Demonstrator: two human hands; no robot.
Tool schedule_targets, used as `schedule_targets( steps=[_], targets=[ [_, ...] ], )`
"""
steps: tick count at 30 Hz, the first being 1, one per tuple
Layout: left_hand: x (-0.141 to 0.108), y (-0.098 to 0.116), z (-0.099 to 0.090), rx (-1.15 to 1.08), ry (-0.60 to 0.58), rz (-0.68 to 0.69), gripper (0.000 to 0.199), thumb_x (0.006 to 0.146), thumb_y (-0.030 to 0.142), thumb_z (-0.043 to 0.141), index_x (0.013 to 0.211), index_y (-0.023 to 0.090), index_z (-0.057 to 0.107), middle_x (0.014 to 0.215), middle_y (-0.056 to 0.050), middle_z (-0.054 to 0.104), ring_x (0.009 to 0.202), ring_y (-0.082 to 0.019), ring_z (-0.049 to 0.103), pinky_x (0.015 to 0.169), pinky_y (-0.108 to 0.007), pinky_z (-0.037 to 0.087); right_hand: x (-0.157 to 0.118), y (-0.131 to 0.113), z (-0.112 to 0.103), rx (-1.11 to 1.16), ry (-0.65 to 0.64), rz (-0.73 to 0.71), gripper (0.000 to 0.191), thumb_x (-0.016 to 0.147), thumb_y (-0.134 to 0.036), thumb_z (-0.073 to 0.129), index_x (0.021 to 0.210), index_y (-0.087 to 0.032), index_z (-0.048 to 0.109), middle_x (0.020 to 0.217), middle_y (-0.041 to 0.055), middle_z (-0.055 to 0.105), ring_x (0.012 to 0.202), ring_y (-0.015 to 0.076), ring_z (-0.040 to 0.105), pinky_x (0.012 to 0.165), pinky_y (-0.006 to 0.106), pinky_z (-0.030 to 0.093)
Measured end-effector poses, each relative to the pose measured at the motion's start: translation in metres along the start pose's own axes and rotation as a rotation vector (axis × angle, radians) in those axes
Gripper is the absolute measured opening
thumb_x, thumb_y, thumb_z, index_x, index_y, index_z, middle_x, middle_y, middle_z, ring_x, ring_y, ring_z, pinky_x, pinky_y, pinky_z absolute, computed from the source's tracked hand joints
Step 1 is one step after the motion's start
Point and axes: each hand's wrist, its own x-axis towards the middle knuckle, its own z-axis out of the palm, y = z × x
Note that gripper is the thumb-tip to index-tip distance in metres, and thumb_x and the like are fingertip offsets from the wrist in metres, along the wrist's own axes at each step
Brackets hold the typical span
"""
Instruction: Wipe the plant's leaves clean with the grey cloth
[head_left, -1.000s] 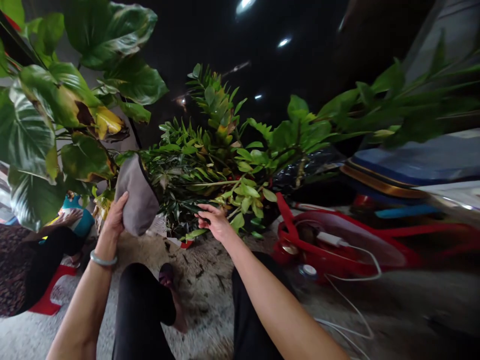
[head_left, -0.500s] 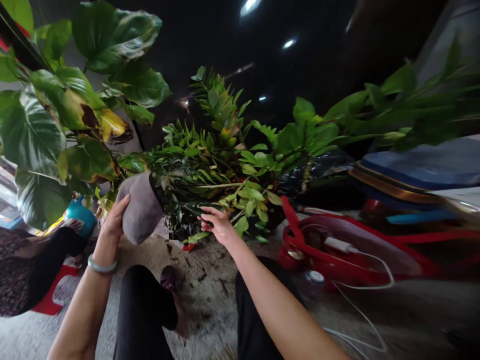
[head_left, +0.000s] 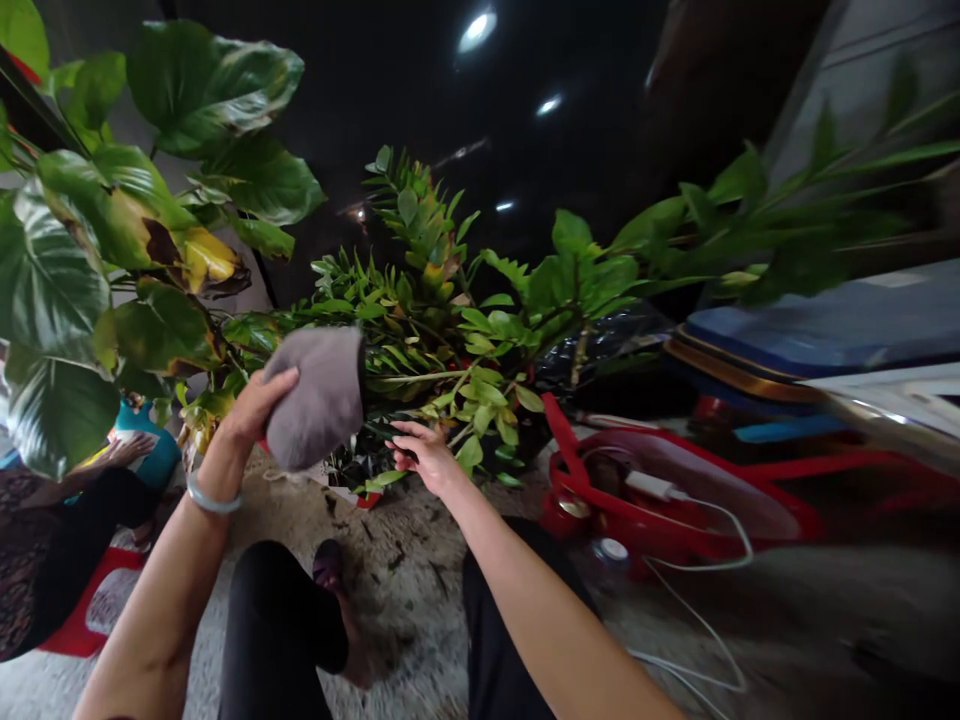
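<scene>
Grey cloth, in L hand w/ fingers curled over top, at edge of ZZ plant foliage; R hand open, nothing held, fingers loosely spread just beside lower leaves.

The left hand holds a soft gray cloth, bunched up, with its dark edge right by the leaves. The ZZ plant has lots of small, shiny, pointed leaves on long stems, mostly green with some yellow-green, and the stems lean out to the side. The right hand is open, with its fingers spread out low down, just by the small leaves.
</scene>
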Motion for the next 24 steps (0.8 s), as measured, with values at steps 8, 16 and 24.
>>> schedule_targets(
  steps=[8, 16, 24],
  targets=[
    [-0.003, -0.053, 0.030, 0.191, -0.110, -0.280, 0.043, 0.062, 0.047, 0.087, 0.087, 0.013, 0.080, 0.082, -0.008, 0.078, 0.071, -0.022, 0.068, 0.068, -0.032, 0.054, 0.002, 0.001, 0.004, 0.004, 0.003, -0.006, 0.030, 0.063, -0.015, 0.071, 0.092, -0.019, 0.072, 0.059, -0.0018, 0.069, 0.042, 0.0110, 0.056, 0.042, 0.022, 0.047],
    [-0.037, -0.016, -0.008, 0.181, -0.265, -0.225, 0.043, 0.061, 0.050, 0.088, 0.088, 0.016, 0.082, 0.084, -0.008, 0.079, 0.076, -0.026, 0.071, 0.070, -0.032, 0.055, 0.000, 0.003, 0.002, 0.004, -0.024, -0.025, 0.031, 0.063, -0.018, 0.074, 0.093, -0.019, 0.072, 0.066, 0.0018, 0.074, 0.046, 0.0114, 0.059, 0.043, 0.021, 0.047],
    [0.007, -0.043, 0.021, -0.035, 0.138, -0.188, 0.044, 0.065, 0.049, 0.085, 0.091, 0.015, 0.077, 0.085, -0.010, 0.079, 0.081, -0.027, 0.073, 0.073, -0.034, 0.057, 0.000, 0.003, 0.004, 0.006, -0.016, -0.013, 0.030, 0.063, -0.018, 0.073, 0.093, -0.019, 0.071, 0.067, 0.0014, 0.074, 0.045, 0.0112, 0.058, 0.043, 0.022, 0.049]
  ],
)
